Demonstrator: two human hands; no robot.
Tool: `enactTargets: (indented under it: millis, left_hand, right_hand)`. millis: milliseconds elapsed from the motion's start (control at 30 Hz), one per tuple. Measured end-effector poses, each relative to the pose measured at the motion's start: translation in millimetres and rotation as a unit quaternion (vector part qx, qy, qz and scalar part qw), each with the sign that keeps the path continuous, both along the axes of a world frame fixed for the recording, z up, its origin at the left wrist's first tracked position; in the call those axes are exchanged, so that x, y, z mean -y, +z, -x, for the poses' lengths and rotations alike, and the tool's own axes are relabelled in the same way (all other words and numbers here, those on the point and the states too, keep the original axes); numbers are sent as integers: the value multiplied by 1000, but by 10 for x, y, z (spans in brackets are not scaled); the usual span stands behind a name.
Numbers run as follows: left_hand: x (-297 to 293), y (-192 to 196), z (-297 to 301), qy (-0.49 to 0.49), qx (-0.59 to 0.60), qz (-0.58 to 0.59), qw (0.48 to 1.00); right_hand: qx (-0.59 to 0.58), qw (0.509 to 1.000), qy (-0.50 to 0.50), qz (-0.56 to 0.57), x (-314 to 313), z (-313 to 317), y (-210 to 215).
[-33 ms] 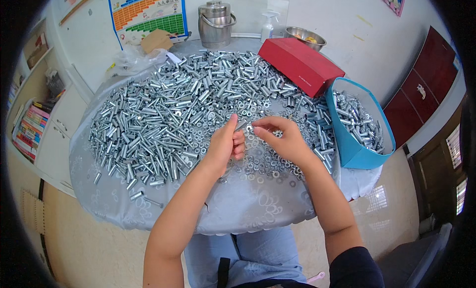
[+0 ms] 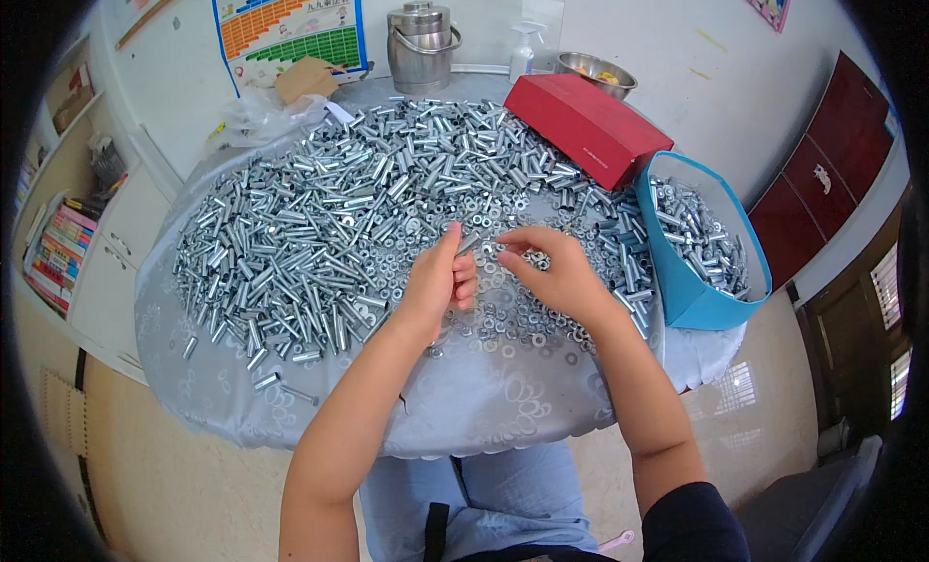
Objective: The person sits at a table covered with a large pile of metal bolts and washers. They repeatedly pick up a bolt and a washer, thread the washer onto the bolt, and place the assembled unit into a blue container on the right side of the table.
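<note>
My left hand (image 2: pixel 437 280) is above the near middle of the pile, fingers curled, with a short silvery metal sleeve (image 2: pixel 469 243) between thumb and fingers, its end pointing up and right. Just right of that end is my right hand (image 2: pixel 554 265), thumb and forefinger curved close together. Whatever sits between those fingertips is too small to make out. Under and around both hands lie loose nuts and washers (image 2: pixel 498 320). A broad heap of metal sleeves and bolts (image 2: pixel 290 223) spreads to the left and behind.
A blue fabric bin (image 2: pixel 702 306) of metal parts stands at the right, beside a red box (image 2: pixel 585 127). Behind are a steel pail (image 2: pixel 421 54), a spray bottle (image 2: pixel 523 54), a metal bowl (image 2: pixel 624 81) and a plastic bag (image 2: pixel 261 122). A grey patterned cloth (image 2: pixel 494 398) covers the table.
My right fingertips have shifted slightly right, away from the end of the sleeve. My left hand and the sleeve have stayed in place.
</note>
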State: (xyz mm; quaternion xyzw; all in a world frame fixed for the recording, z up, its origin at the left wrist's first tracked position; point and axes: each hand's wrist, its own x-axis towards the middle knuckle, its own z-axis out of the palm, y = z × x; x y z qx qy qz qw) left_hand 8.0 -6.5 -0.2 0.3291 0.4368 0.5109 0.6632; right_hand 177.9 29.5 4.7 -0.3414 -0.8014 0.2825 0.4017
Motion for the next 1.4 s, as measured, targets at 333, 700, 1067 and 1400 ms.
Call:
enactTargets:
  millis: [333,700,1067,1400]
  left_hand:
    - [-54,-39,52,49,17,33,998]
    - [-42,-53,32,37,15,27,999]
    - [-57,-78,29,29,26,24,999]
    - [-49,-100,4,18,22,19,999]
  right_hand:
    - [182,975,41,-117,-50,-49,-204]
    - [205,972,52,-102,-46,-18,-201]
    - [188,974,67,-108,-55,15,-238]
    - [186,973,73,-114,-45,53,-287]
